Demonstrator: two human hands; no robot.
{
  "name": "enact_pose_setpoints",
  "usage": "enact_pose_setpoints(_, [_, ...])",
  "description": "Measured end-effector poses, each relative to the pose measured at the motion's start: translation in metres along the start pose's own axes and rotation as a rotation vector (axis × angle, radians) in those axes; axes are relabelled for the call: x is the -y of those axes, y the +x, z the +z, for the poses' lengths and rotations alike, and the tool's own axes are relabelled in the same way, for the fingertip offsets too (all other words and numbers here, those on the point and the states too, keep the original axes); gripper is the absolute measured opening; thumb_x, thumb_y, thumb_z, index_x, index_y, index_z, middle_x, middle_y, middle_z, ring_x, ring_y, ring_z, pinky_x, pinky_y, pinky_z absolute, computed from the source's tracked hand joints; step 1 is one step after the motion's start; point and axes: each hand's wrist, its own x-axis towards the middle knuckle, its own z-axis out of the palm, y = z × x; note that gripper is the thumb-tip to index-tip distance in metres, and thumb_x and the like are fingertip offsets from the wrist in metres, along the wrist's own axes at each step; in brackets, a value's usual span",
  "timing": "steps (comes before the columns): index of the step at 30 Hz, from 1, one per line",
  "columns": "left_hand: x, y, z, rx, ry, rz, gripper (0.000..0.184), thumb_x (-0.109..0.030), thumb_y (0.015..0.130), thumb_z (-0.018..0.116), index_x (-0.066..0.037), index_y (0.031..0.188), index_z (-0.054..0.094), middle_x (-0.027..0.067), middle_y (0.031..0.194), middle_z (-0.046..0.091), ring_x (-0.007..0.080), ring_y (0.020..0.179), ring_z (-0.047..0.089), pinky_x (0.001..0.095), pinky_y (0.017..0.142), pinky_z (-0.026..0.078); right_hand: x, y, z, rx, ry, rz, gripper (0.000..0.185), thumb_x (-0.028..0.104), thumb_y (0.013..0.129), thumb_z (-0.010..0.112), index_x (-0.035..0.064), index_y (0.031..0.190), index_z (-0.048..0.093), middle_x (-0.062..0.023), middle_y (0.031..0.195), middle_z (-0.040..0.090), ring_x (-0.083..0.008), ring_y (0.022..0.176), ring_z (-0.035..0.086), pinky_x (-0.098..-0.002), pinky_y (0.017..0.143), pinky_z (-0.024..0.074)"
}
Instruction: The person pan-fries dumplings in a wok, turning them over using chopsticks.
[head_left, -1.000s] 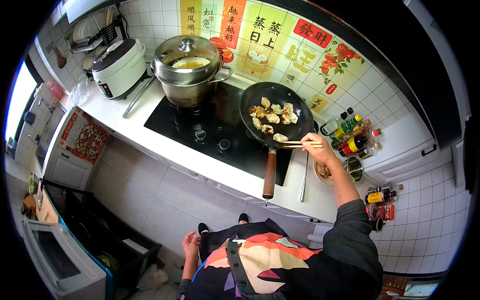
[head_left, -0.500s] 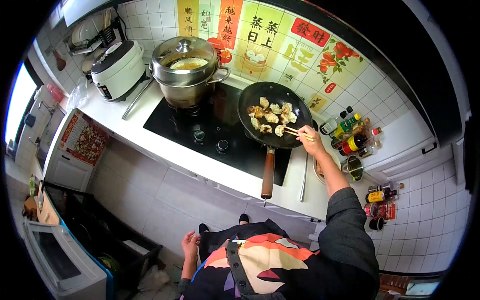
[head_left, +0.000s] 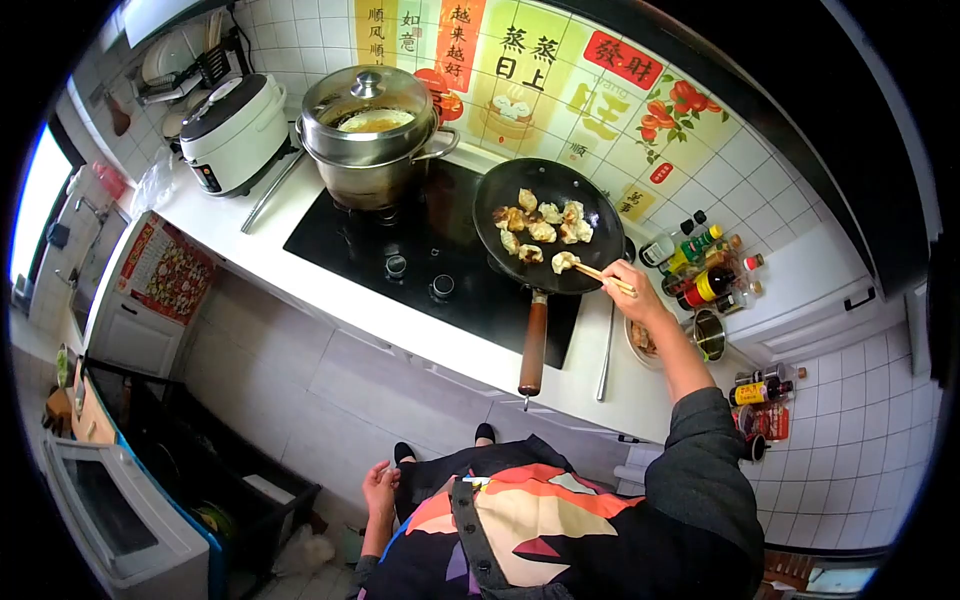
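Note:
My right hand (head_left: 636, 288) is closed round a pair of wooden chopsticks (head_left: 606, 278). Their tips meet a dumpling (head_left: 565, 262) at the near right side of a black frying pan (head_left: 500, 255). Several other browned dumplings (head_left: 541, 232) lie in the middle of the pan. The pan's brown wooden handle (head_left: 534, 350) points toward me over the counter edge, with no hand on it. Low by my side, away from the counter, my left hand (head_left: 381, 487) hangs with loosely bent fingers and holds nothing.
A lidded steel steamer pot (head_left: 365, 150) stands on the black cooktop (head_left: 340, 245), left of the pan. Further left is a white rice cooker (head_left: 238, 140). Right of the pan are a plate (head_left: 640, 340), a metal pot (head_left: 709, 335) and several sauce bottles (head_left: 708, 285).
My right hand has shifted slightly right and toward me, and the chopsticks are turned more downward to the right. The dumpling at their tips has moved slightly right. My left hand stays low.

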Motion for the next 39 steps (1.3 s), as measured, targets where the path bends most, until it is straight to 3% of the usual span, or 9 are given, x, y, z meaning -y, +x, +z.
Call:
enact_pose_setpoints(5, [-0.005,0.003,0.006,0.026,-0.003,0.008,0.021,-0.003,0.074,0.047,-0.001,0.095,0.049,0.0067,0.072,0.057,0.01,0.062,0.053,0.0189,0.053,0.04,-0.006,0.011,0.011,-0.029,0.115,0.067,0.007,0.009,0.074,0.048,0.0019,0.074,0.047,-0.0113,0.069,0.048,-0.0252,0.064,0.052,-0.0318,0.056,0.0412])
enact_pose_setpoints(10, [-0.007,0.002,0.009,0.011,0.001,0.019,0.021,-0.003,0.074,0.047,-0.001,0.095,0.048,0.0075,0.072,0.057,0.011,0.061,0.053,0.0194,0.053,0.04,-0.016,0.018,0.021,-0.126,0.082,-0.044,0.007,0.008,0.075,0.047,0.0012,0.074,0.048,-0.0107,0.07,0.049,-0.02,0.057,0.055,-0.0284,0.052,0.0428])
enact_pose_setpoints(15, [-0.007,-0.005,0.005,-0.024,0.011,0.001,0.022,-0.003,0.074,0.047,-0.001,0.096,0.048,0.0071,0.072,0.057,0.0103,0.062,0.053,0.0189,0.053,0.04,-0.007,0.025,0.002,-0.098,0.502,0.387,0.008,0.008,0.078,0.046,0.0023,0.081,0.051,-0.0056,0.075,0.054,-0.0127,0.062,0.058,-0.0219,0.052,0.0457])
enact_pose_setpoints(18, [0.0,-0.003,0.004,-0.007,0.008,-0.008,0.022,-0.003,0.074,0.047,-0.001,0.096,0.048,0.0071,0.073,0.058,0.0101,0.063,0.053,0.0186,0.053,0.04,-0.006,0.036,0.018,-0.071,0.678,0.384,0.009,0.01,0.079,0.046,0.0035,0.083,0.051,-0.0046,0.075,0.055,-0.0126,0.064,0.058,-0.0208,0.053,0.0463])
enact_pose_setpoints(25, [-0.013,-0.009,0.011,-0.031,0.007,0.013,0.024,-0.003,0.074,0.047,0.0,0.097,0.048,0.0069,0.074,0.057,0.0102,0.064,0.053,0.0186,0.053,0.039,-0.018,0.055,0.049,-0.107,0.476,0.24,0.012,0.01,0.079,0.044,0.0027,0.084,0.052,-0.0073,0.075,0.057,-0.0133,0.064,0.059,-0.0222,0.055,0.0469])
enact_pose_setpoints(31, [0.003,-0.012,-0.003,-0.053,0.0,0.011,0.023,-0.003,0.074,0.048,-0.001,0.097,0.048,0.0074,0.073,0.057,0.0106,0.063,0.053,0.018,0.051,0.039,-0.015,0.063,0.036,-0.09,0.518,0.395,0.011,0.009,0.079,0.045,0.003,0.086,0.052,-0.0079,0.077,0.056,-0.0142,0.064,0.059,-0.0225,0.054,0.0477])
enact_pose_setpoints(33, [0.01,-0.011,-0.006,-0.039,-0.03,0.007,0.023,-0.003,0.074,0.047,-0.001,0.097,0.048,0.0074,0.073,0.057,0.0107,0.062,0.053,0.0179,0.051,0.039,-0.013,0.069,0.043,-0.132,0.915,0.494,0.014,0.009,0.079,0.045,0.0031,0.091,0.05,-0.008,0.079,0.055,-0.0157,0.064,0.059,-0.0228,0.053,0.0481])
enact_pose_setpoints(34, [0.011,-0.009,-0.006,-0.021,-0.061,0.007,0.022,-0.003,0.075,0.047,-0.001,0.097,0.048,0.0074,0.073,0.057,0.0108,0.062,0.053,0.0178,0.051,0.039,-0.015,0.073,0.051,-0.119,0.946,0.501,0.016,0.008,0.079,0.045,0.0029,0.094,0.047,-0.0083,0.079,0.055,-0.0168,0.064,0.059,-0.0231,0.052,0.0482])
enact_pose_setpoints(39, [-0.003,-0.008,0.002,-0.043,-0.041,0.024,0.021,-0.003,0.075,0.046,-0.001,0.096,0.047,0.0072,0.073,0.057,0.0108,0.062,0.053,0.0184,0.052,0.039,-0.008,0.076,0.074,-0.135,0.775,0.487,0.006,0.008,0.078,0.045,0.0025,0.08,0.046,-0.0088,0.077,0.054,-0.0194,0.064,0.058,-0.0238,0.052,0.047])
